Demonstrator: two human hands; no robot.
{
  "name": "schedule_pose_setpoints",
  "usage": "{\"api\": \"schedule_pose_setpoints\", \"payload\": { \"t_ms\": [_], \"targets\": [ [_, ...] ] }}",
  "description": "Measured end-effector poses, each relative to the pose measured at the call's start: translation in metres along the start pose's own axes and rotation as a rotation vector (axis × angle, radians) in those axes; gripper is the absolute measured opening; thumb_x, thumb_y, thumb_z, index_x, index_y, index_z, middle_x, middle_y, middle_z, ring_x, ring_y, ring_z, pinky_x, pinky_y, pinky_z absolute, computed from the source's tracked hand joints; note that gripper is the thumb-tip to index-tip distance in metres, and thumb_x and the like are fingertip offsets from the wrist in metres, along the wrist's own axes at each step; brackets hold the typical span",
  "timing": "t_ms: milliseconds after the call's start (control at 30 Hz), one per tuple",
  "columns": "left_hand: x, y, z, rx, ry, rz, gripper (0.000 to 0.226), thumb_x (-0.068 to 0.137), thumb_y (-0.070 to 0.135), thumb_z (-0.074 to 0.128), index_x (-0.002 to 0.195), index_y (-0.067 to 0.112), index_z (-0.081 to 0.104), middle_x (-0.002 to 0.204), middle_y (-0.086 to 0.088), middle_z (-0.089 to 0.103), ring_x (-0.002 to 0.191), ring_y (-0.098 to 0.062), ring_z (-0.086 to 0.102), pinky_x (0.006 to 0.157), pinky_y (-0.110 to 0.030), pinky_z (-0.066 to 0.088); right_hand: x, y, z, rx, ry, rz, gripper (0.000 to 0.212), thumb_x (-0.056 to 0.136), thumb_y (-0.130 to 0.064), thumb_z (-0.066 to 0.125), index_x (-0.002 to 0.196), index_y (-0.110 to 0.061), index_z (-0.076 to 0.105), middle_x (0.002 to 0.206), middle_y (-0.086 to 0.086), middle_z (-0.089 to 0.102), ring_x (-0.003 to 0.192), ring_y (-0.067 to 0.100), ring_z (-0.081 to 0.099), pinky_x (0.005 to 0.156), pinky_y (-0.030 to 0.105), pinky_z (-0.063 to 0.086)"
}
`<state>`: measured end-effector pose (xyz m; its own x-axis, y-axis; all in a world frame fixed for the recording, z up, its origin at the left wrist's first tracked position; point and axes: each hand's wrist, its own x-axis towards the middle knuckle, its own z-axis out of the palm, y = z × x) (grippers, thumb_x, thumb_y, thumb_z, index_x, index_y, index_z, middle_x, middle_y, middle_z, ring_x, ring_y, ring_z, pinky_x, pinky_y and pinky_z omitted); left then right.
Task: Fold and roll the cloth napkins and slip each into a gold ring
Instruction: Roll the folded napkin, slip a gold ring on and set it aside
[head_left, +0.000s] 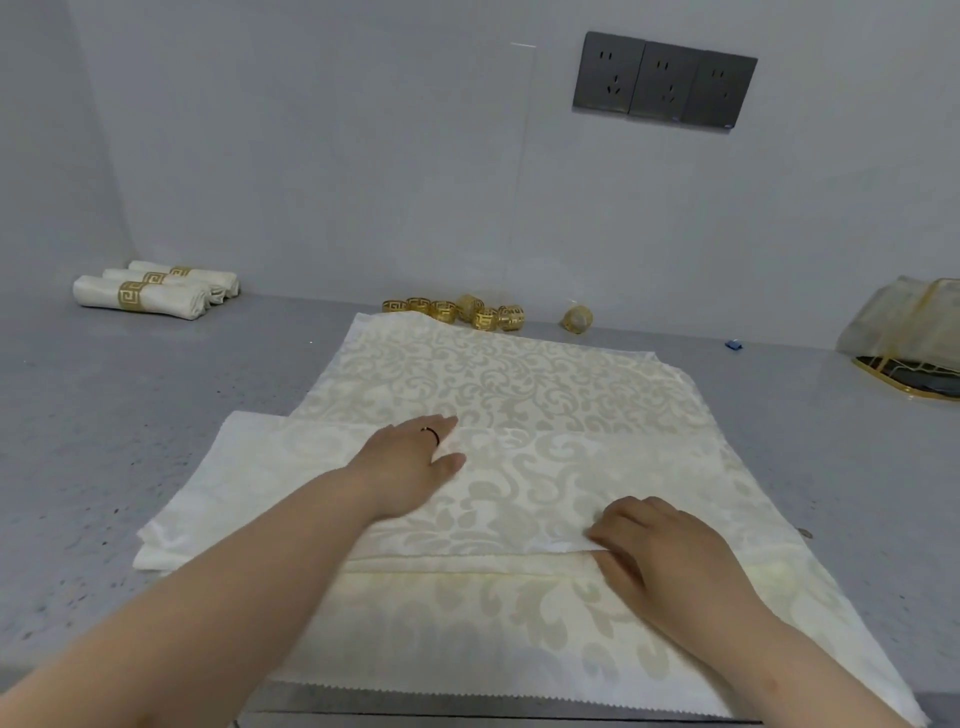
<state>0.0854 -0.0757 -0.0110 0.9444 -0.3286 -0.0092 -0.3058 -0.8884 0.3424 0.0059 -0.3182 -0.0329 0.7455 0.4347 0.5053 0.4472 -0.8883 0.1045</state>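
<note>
While three rolled napkins (156, 291) sat ringed and loose gold rings (457, 310) waited, her flat left hand (415, 462) and pinching right hand (660, 551) folded another napkin (519, 395).

Damask cloth napkin (519, 395), shiny gold rings (470, 310)

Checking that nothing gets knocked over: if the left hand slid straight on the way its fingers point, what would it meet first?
The left hand points right and slightly away, across the spread napkin. Only flat cloth lies ahead, then bare counter. The gold rings seem off that line.
</note>
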Motion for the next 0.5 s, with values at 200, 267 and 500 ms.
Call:
{"api": "schedule_pose_setpoints", "payload": {
  "t_ms": [200, 267, 500],
  "targets": [
    [0.002, -0.003, 0.005, 0.136, -0.087, 0.010, 0.057, 0.099, 0.041, 0.025, 0.148, 0.020, 0.006, 0.156, 0.002, 0.000, 0.143, -0.011, -0.003, 0.115, -0.030, -0.003, -0.004, 0.000, -0.001, 0.041, 0.080, -0.093, 0.026, 0.075, -0.026, 0.045, 0.067, -0.022, 0.069, 0.073, -0.011, 0.065, 0.067, 0.009, 0.059, 0.064, 0.015, 0.040],
    [-0.002, -0.007, 0.004, 0.140, -0.094, 0.019, 0.057, 0.099, 0.041, 0.026, 0.148, 0.020, 0.007, 0.156, 0.002, -0.001, 0.143, -0.010, -0.003, 0.115, -0.028, -0.002, -0.005, -0.001, -0.002, 0.045, 0.080, -0.114, 0.025, 0.075, -0.026, 0.047, 0.066, -0.021, 0.069, 0.073, -0.011, 0.066, 0.067, 0.009, 0.060, 0.069, 0.018, 0.038],
    [-0.007, -0.008, 0.007, 0.162, -0.076, 0.008, 0.056, 0.099, 0.041, 0.022, 0.148, 0.020, 0.006, 0.156, 0.003, -0.003, 0.143, -0.010, -0.005, 0.115, -0.027, -0.004, 0.016, -0.012, -0.018, 0.285, -0.112, 0.146, 0.069, 0.082, -0.073, 0.019, 0.077, -0.024, 0.067, 0.080, -0.017, 0.063, 0.072, 0.006, 0.058, 0.065, 0.012, 0.035]
  ]
}}
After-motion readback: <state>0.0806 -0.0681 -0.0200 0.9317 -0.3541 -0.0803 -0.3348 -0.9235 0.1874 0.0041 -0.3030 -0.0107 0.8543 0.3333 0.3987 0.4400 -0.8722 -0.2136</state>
